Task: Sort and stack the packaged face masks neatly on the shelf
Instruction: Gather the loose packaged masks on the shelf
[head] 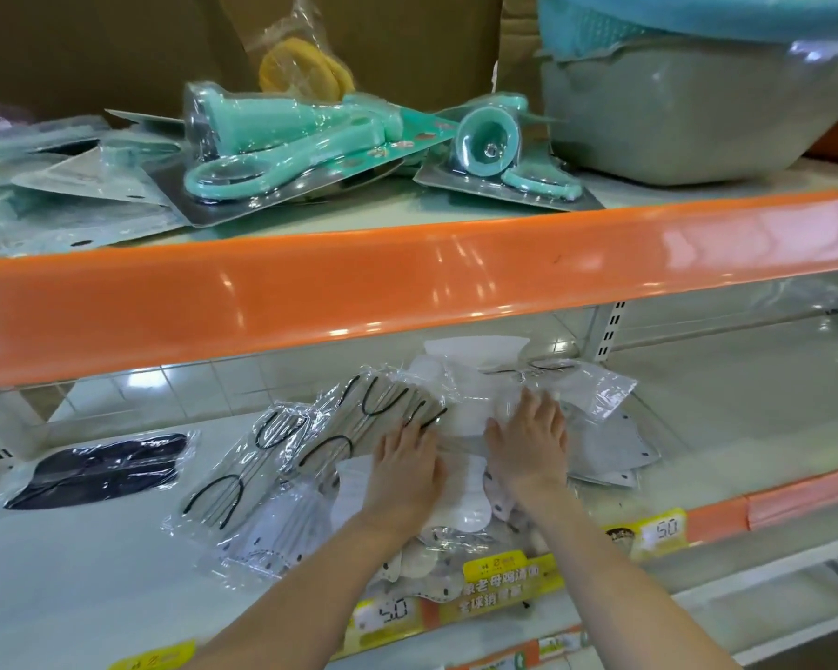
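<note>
Left hand: fingers straight and together, laid flat, palm down, pressing on a clear pack of white masks in the middle of the lower shelf; nothing gripped. Right hand: fingers straight and slightly spread, likewise flat on the same pile, just beside the left. Under and around both hands: loose heap of clear-wrapped masks, overlapping at odd angles. To the left, touching the heap: packs of beige masks with black ear loops, fanned out. To the right, partly beneath the heap: grey masks. Towards the front edge: spotted white masks, overhanging the yellow price labels. Well apart at far left: one pack of black masks, lying flat. Upper shelf, behind an orange rail: teal scissors in blister packs and stacked plastic basins.
</note>
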`<state>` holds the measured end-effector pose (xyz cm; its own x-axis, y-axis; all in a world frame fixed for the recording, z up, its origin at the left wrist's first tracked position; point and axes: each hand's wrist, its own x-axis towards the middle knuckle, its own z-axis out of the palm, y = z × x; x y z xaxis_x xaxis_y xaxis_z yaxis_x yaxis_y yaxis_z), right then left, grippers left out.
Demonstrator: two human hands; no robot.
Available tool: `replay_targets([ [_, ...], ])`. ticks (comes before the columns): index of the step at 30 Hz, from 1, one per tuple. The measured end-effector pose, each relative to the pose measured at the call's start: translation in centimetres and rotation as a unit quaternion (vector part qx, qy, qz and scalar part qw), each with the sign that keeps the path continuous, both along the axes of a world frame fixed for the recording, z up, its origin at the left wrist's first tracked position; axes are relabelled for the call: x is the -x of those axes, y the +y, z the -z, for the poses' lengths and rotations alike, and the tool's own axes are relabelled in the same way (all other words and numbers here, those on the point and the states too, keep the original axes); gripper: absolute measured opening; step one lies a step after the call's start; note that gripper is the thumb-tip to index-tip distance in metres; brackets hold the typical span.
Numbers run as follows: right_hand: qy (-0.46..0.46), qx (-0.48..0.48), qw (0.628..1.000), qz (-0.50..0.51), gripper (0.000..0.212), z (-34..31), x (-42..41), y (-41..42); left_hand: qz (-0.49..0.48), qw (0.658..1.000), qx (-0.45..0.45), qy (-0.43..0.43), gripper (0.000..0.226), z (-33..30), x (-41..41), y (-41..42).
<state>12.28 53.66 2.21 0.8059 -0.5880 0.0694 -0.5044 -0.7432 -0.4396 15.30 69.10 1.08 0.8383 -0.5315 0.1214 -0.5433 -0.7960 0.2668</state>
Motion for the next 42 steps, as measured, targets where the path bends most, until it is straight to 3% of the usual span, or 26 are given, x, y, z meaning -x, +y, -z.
replay_targets([
  [5, 0.026, -0.031, 0.998, -0.04, 0.065, 0.0, -0.4, -0.8, 0.011, 0.998, 0.016, 0.063, 0.054, -0.8, -0.6, -3.8],
  [11, -0.071, 0.004, 0.993, -0.099, 0.044, -0.6, -0.2, -0.2, 0.023, 0.996, 0.011, 0.082, 0.07, 0.0, -1.5, -5.9],
  [14, -0.129, -0.006, 0.977, -0.168, 0.044, -1.2, 0.6, 0.5, 0.041, 0.987, 0.125, 0.092, 0.072, -0.7, -1.9, -5.4],
  [17, -0.177, -0.085, 0.947, -0.254, 0.052, -1.5, 1.4, 1.4, 0.058, 0.967, 0.225, 0.099, 0.072, -1.6, -2.2, -4.6],
  [19, -0.185, -0.133, 0.934, -0.274, 0.054, -1.4, 1.5, 1.8, 0.009, 0.952, 0.286, 0.109, 0.04, -2.1, -2.6, -4.2],
  [21, -0.191, -0.128, 0.93, -0.286, 0.051, -1.1, 1.2, 1.9, -0.062, 0.915, 0.377, 0.129, 0.006, -2.5, -3.0, -3.7],
  [23, -0.187, -0.102, 0.929, -0.303, 0.047, -1.1, 0.8, 1.8, -0.122, 0.866, 0.456, 0.162, 0.02, -2.8, -3.3, -2.8],
  [27, -0.145, -0.035, 0.94, -0.306, 0.058, -0.4, 0.1, 1.2, -0.172, 0.694, 0.638, 0.287, 0.004, -4.2, -3.6, -0.6],
  [29, -0.116, 0.018, 0.949, -0.293, 0.051, 0.1, -0.4, 0.4, -0.156, 0.594, 0.712, 0.341, 0.014, -5.0, -4.0, 0.5],
  [31, -0.07, 0.056, 0.955, -0.281, 0.048, 0.5, -0.8, -0.5, -0.136, 0.527, 0.755, 0.366, 0.019, -5.6, -4.5, 1.8],
  [32, -0.051, 0.074, 0.958, -0.273, 0.051, 0.6, -1.0, -0.9, -0.136, 0.512, 0.764, 0.368, 0.021, -5.7, -4.8, 2.4],
  [33, -0.032, 0.091, 0.959, -0.266, 0.056, 0.5, -1.1, -1.2, -0.147, 0.507, 0.766, 0.366, 0.023, -5.7, -4.8, 3.0],
  [35, 0.008, 0.096, 0.962, -0.254, 0.067, 0.5, -1.4, -2.0, -0.193, 0.531, 0.749, 0.346, 0.029, -5.2, -5.0, 4.3],
  [37, 0.031, 0.103, 0.963, -0.247, 0.079, 0.7, -1.5, -3.0, -0.246, 0.576, 0.713, 0.314, 0.027, -4.1, -5.0, 5.5],
  [39, 0.036, 0.129, 0.958, -0.253, 0.083, 0.8, -1.6, -4.1, -0.297, 0.653, 0.641, 0.273, 0.018, -2.6, -5.0, 6.7],
  [42, 0.039, 0.142, 0.959, -0.242, 0.07, 0.6, -1.6, -5.0, -0.337, 0.779, 0.491, 0.196, 0.02, -0.9, -4.8, 7.8],
])
